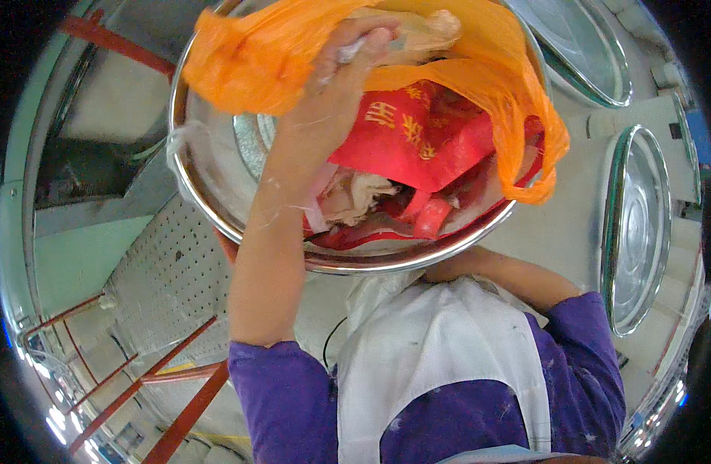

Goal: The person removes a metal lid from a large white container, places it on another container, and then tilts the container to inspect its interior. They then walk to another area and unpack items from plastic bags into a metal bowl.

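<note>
A large round can (208, 207) with a shiny metal rim stands in front of me. An orange plastic bag (251, 66) hangs open over its far side. Inside lies a red bag (417, 143) with yellow print, beside crumpled beige scraps (359, 195). My left hand (352, 62) reaches over the can, among the orange folds. Its fingers are closed around a small whitish thing, too blurred to name. My right hand (447, 267) is below the near rim, mostly hidden by the can, so its fingers do not show.
To the right are round cans with metal rims and clear lids (638, 228). A perforated metal panel (166, 267) and red metal bars (181, 417) stand at the left. White fibre (189, 166) clings to the can's left rim.
</note>
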The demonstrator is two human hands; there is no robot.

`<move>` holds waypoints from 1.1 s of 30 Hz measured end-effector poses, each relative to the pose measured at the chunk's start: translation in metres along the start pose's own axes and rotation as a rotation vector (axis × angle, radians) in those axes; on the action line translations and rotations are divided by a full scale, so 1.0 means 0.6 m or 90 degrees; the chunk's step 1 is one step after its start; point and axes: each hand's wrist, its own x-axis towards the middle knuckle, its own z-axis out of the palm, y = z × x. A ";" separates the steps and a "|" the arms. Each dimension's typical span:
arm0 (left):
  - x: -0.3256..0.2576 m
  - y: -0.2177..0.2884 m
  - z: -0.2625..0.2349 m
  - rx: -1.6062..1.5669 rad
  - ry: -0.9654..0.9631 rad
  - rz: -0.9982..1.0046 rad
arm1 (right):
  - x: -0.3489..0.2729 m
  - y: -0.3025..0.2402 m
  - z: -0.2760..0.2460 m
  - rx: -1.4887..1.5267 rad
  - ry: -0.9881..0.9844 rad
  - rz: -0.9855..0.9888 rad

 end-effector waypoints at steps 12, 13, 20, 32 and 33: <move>0.004 0.018 -0.014 0.007 0.002 -0.001 | 0.156 -0.053 0.069 -0.107 -0.052 -0.133; 0.000 0.011 -0.011 0.001 0.009 -0.030 | 0.161 -0.050 0.075 -0.112 -0.054 -0.132; 0.000 0.015 -0.022 -0.099 -0.009 -0.106 | 0.061 -0.069 0.001 -0.019 -0.191 -0.259; -0.017 0.061 -0.027 -0.221 -0.041 -0.063 | -0.113 -0.187 -0.383 -0.131 0.512 -0.325; -0.019 0.065 -0.029 -0.260 -0.042 -0.036 | -0.079 -0.182 -0.406 -0.142 0.438 -0.214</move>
